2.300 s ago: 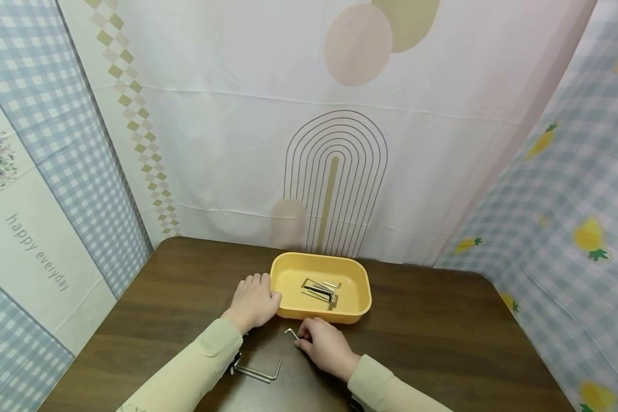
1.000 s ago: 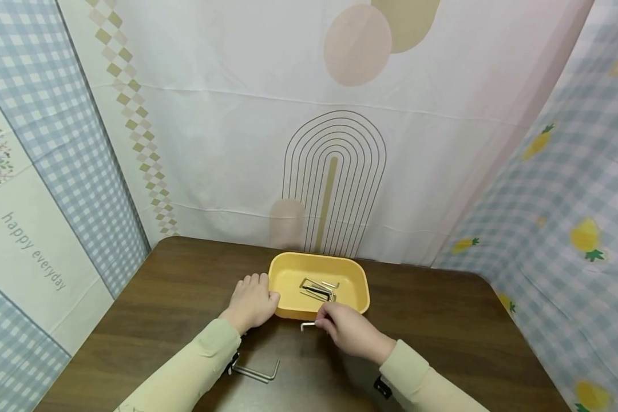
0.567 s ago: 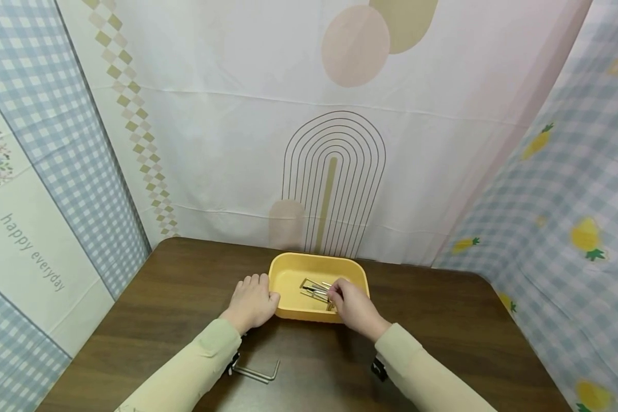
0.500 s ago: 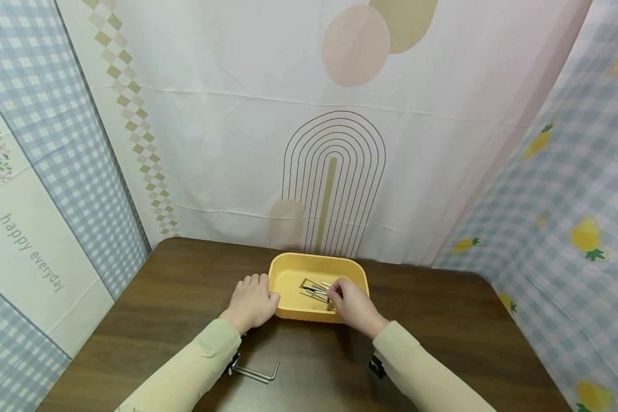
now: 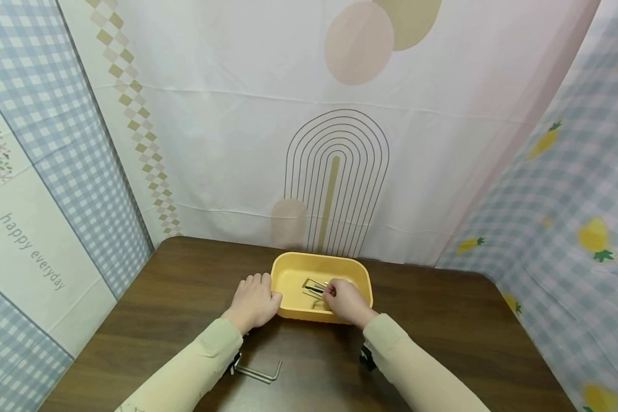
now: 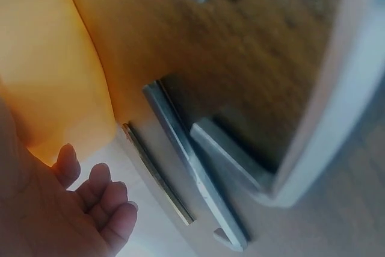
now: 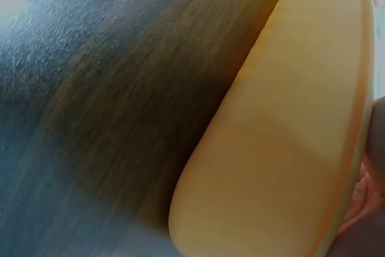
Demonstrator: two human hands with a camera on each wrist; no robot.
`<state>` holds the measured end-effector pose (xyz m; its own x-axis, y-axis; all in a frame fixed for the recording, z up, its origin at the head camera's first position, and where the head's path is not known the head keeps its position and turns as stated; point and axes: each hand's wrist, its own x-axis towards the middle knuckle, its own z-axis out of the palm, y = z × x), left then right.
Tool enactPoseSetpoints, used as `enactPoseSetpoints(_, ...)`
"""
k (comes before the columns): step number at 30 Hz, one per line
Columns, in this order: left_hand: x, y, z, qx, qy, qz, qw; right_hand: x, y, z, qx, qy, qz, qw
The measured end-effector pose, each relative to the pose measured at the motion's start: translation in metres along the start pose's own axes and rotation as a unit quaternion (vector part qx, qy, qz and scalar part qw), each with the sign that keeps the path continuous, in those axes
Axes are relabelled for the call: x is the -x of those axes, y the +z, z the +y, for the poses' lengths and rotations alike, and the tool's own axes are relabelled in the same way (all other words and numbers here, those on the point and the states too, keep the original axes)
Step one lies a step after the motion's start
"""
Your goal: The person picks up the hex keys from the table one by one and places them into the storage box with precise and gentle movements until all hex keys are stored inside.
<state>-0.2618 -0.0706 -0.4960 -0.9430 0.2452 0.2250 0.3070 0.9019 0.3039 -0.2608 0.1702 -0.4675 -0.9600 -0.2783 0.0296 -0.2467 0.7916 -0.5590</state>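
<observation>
A yellow rectangular tray [image 5: 288, 286] stands on the table with several L-shaped hex keys [image 5: 311, 286] inside, brass-coloured ones and a black one among them. My right hand [image 5: 347, 300] reaches over the tray's front right side. Its curled thumb and index finger pinch a hex key at the pile, mostly covered by the hand. My left hand [image 5: 252, 300] lies against the tray's left end, fingers relaxed on the table and thumb along the tray. In the left wrist view, its loosely bent fingers [image 6: 111, 200] lie close to the yellow wall.
More hex keys [image 5: 257, 372] lie on the brown table [image 5: 443, 332] beside the left forearm; several metal hex keys [image 6: 195, 167] show large in the left wrist view. Patterned cloth [image 5: 226, 160] hangs behind the table, with checked cloth at both sides.
My right hand has carried a hex key from the table in front of the tray into it, then shifted slightly left over the pile. Keys there have moved. My left hand has stayed put.
</observation>
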Motion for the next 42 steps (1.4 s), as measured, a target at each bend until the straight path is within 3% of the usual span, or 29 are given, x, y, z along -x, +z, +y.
enactPoseSetpoints(7, -0.001, -0.002, 0.002, -0.004, -0.006, -0.021, 0.9997, 0.010, -0.007, 0.006, -0.006, -0.027, 0.017, 0.9995)
enactPoseSetpoints(14, -0.002, 0.000, -0.001, -0.006, -0.017, -0.035, 0.9992, 0.021, -0.030, 0.027, 0.050, -0.059, 0.127, 0.9889)
enactPoseSetpoints(19, -0.001, -0.003, -0.002, 0.003, -0.021, -0.043, 0.9988, 0.027, -0.043, 0.049, 0.098, -0.038, 0.175, 0.9790)
enactPoseSetpoints(27, 0.002, -0.007, -0.001, 0.005, -0.012, -0.044, 0.9989, 0.036, -0.039, 0.062, 0.095, 0.068, 0.101, 0.9880)
enactPoseSetpoints(32, 0.010, -0.018, -0.009, 0.003, 0.012, -0.045, 0.9989, 0.037, -0.032, 0.063, 0.095, 0.085, 0.094, 0.9875)
enactPoseSetpoints(37, 0.027, -0.038, -0.027, 0.035, 0.044, -0.060, 0.9966, 0.038, -0.033, 0.065, 0.117, 0.101, 0.068, 0.9856)
enactPoseSetpoints(42, 0.051, -0.046, -0.055, 0.037, 0.068, -0.061, 0.9952, 0.037, -0.034, 0.065, 0.156, 0.110, -0.002, 0.9815)
